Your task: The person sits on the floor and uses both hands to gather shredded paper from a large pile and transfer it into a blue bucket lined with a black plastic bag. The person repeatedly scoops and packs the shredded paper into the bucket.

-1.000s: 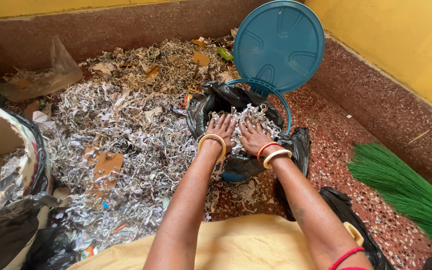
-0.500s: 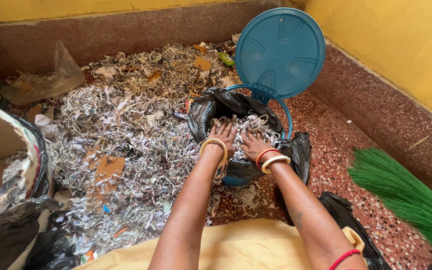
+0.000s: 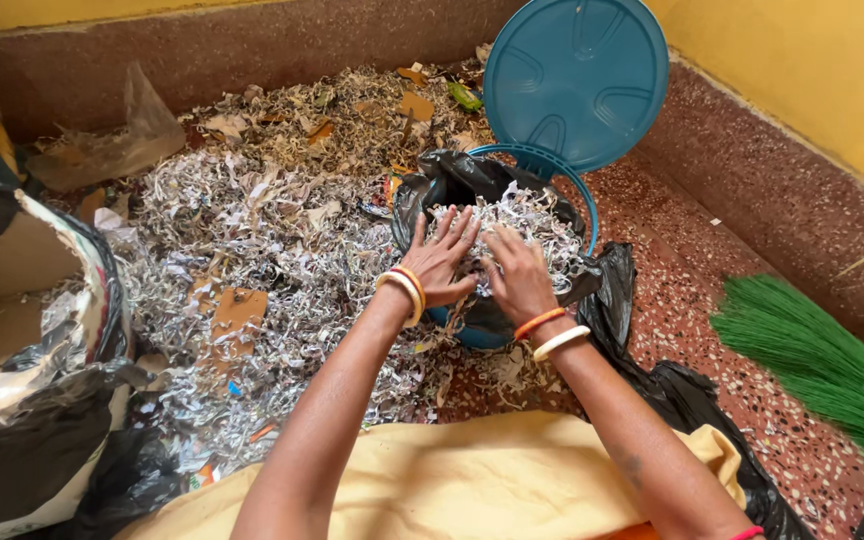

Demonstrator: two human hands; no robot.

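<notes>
A blue bin [image 3: 589, 215] lined with a black bag [image 3: 452, 180] stands on the floor, filled with shredded paper [image 3: 532, 225]; its round blue lid [image 3: 577, 80] stands open behind it. My left hand [image 3: 440, 262] rests with spread fingers on the shreds at the bin's near left rim. My right hand [image 3: 517, 272] lies beside it, palm down on the shreds near the front rim. Both wrists wear bangles.
A wide heap of shredded paper and card scraps [image 3: 252, 240] covers the floor to the left. A lined sack [image 3: 42, 330] stands at far left. A green broom [image 3: 812, 360] lies right. Yellow cloth [image 3: 472, 480] covers my lap; a speckled ledge and yellow walls enclose the corner.
Both hands have drawn back from deep in the bin toward its near rim, and the left hand's fingers have spread. The shreds in the bin now stand higher. The view shifted slightly.
</notes>
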